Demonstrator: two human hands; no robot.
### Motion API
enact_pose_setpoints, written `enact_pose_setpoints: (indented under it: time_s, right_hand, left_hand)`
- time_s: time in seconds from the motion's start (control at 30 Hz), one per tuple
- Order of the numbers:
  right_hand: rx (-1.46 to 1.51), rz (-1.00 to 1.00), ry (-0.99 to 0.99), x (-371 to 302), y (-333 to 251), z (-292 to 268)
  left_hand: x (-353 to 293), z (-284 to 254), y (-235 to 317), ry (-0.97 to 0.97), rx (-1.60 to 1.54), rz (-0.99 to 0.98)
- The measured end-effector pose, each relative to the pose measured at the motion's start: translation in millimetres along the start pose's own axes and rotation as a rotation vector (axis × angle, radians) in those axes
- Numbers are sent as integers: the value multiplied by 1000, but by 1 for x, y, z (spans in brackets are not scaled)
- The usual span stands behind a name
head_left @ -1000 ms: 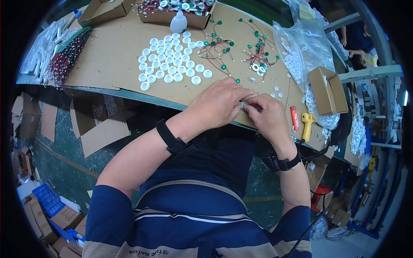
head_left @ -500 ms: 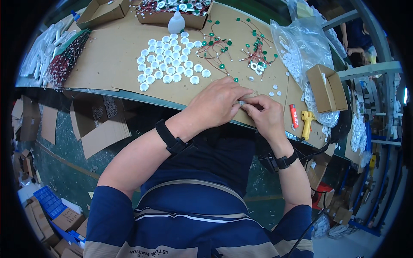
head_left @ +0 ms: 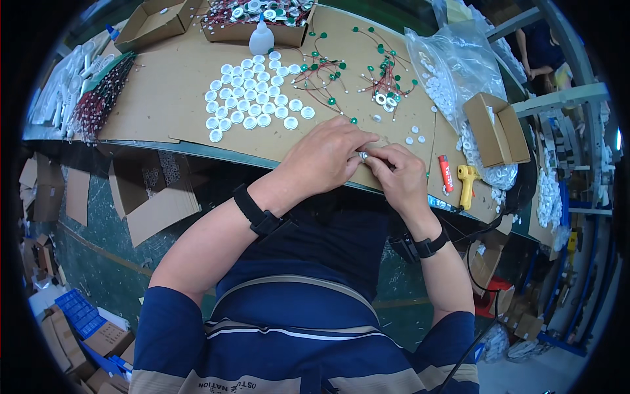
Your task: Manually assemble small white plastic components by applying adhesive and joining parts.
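Observation:
My left hand (head_left: 328, 152) and my right hand (head_left: 401, 178) meet at the table's front edge, fingertips almost together. Between them shows a small round whitish piece (head_left: 363, 155), pinched by the right thumb and forefinger. The left fingers are bent closed against the same piece, and their tips are partly hidden. Left of the hands lie several white round caps (head_left: 249, 98) in a loose cluster. Beyond the hands are thin red wires with green discs (head_left: 319, 72), with a second bunch of wired discs (head_left: 387, 77) to its right.
A white squeeze bottle (head_left: 261, 39) stands before a full cardboard box (head_left: 282, 34). To the right are a red tube (head_left: 446, 173), a yellow glue gun (head_left: 467, 186), an open carton (head_left: 495, 131) and a clear bag of white parts (head_left: 446, 72). Bundled wires (head_left: 98, 105) lie far left.
The table's contents have shifted slightly left in the picture. Both hands stay together on the small piece, with the fingers only slightly moved.

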State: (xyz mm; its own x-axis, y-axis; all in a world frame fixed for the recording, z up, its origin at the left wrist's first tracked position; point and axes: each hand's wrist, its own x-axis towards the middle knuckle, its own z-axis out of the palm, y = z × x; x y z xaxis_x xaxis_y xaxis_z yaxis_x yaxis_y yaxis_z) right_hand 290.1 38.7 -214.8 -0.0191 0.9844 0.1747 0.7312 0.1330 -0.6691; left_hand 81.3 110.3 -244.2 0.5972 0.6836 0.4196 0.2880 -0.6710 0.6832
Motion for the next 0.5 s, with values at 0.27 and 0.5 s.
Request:
enact_pose_setpoints:
  time_s: [0.27,0.5]
  right_hand:
    - [-20,-54,0,-3,3,3]
    - [21,-24,30,-3,4,2]
  left_hand:
    - [0,0,-1,1,-20,-1]
    - [3,-2,2,-53,-50,-39]
